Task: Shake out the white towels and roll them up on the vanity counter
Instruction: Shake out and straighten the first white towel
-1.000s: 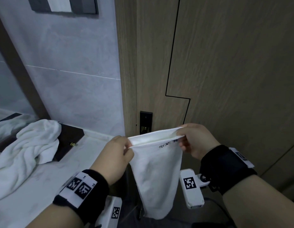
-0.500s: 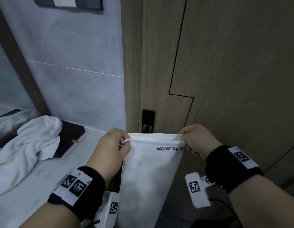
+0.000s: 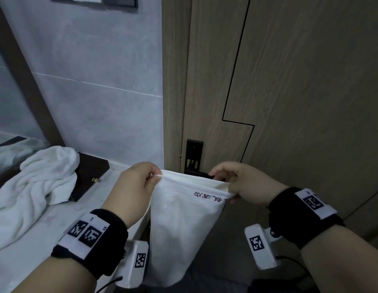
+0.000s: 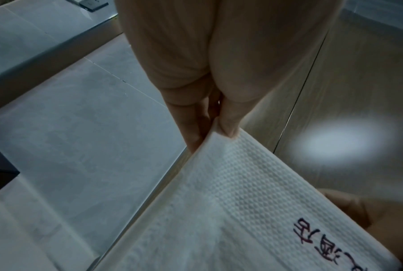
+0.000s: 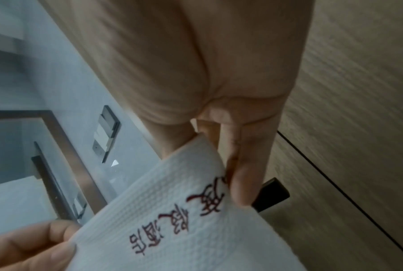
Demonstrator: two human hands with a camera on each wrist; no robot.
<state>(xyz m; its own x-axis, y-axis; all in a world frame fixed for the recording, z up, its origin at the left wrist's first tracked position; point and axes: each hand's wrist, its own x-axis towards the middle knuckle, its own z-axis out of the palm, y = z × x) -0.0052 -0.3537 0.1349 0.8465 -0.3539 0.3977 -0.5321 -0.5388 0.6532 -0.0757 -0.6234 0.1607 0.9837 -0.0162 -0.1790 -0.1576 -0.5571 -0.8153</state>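
small white waffle-weave towel (image 3: 183,225) with dark-red embroidered characters: hangs in air beside desk edge | left hand (image 3: 133,187): pinches its top left corner | right hand (image 3: 243,182): pinches top right corner, hem taut between | pale marble-look desk (image 3: 46,240): carries crumpled fluffy white terry towel (image 3: 31,187) | backdrop: wood-grain door (image 3: 289,81)

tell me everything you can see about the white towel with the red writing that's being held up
The white towel with dark red embroidered characters is a small cloth with a waffle-textured band along its top hem and softer pile below. It hangs in the air in front of the wooden door, beside the counter edge, folded or doubled. The left hand pinches one top corner and the right hand the other, stretching the hem between them.
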